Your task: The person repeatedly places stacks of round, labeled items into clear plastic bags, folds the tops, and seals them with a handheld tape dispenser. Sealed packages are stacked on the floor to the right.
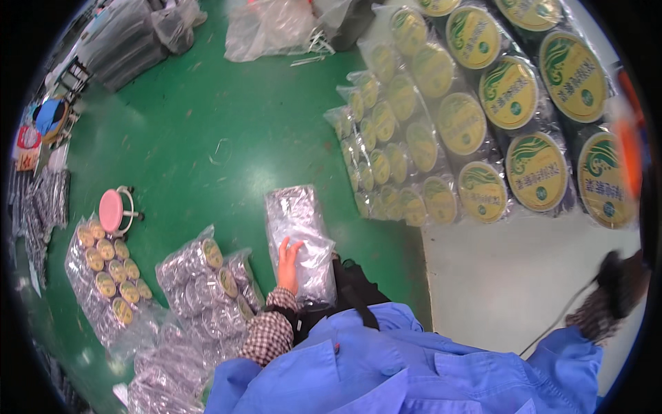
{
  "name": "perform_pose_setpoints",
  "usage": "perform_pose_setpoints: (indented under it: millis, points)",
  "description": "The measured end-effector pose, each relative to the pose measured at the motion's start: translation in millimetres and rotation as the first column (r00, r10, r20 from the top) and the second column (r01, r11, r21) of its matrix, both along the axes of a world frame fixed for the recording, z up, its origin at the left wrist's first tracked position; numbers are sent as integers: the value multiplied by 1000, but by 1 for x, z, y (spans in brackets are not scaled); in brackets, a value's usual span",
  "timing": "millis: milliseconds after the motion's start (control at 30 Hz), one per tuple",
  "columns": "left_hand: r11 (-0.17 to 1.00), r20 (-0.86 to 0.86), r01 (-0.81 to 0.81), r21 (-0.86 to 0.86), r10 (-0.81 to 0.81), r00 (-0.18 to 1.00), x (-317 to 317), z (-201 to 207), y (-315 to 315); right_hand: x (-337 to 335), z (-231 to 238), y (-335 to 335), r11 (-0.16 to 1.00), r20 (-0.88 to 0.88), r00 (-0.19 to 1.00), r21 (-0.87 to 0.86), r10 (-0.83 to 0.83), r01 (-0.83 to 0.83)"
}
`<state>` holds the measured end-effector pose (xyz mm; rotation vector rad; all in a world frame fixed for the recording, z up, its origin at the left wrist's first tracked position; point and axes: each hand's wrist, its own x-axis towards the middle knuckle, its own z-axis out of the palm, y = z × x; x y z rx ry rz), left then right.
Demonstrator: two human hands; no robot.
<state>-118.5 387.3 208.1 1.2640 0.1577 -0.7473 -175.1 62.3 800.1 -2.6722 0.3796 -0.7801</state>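
My left hand (pixel 287 265) lies on a long package wrapped in clear, shiny plastic (pixel 298 207), with its thumb and fingers apart. The package stretches away from my body, just left of my dark trousers. At the far right edge my right hand (pixel 631 279) is dark and smeared by motion, so its fingers cannot be made out. A black device with a thin cable (pixel 610 272) is on or near the right wrist. Above it is a blurred orange object (pixel 626 152); whether the right hand touches it I cannot tell.
Bagged stacks of round tubs with yellow-green lids (pixel 510 93) stand on a pale surface (pixel 483 276) at right. More bagged tubs (pixel 110 272) and plastic-wrapped bundles (pixel 200 283) lie at left, near a pink stool (pixel 112 210). Clear plastic bags (pixel 269 31) sit on the green floor (pixel 179 138).
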Motion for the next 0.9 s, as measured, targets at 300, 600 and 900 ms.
perform_pose_setpoints:
  millis: [300,600,900]
  points:
    - [891,-322,-131,-435,-18,947,5,4,15,69,-431,110,740,-626,395,569,672,-358]
    - [986,-266,-163,47,169,949,6,-18,13,73,-479,79,596,-484,350,674,802,-436]
    - [384,42,25,923,-166,985,28,9,-2,0,-605,-13,959,-910,331,186,250,-215]
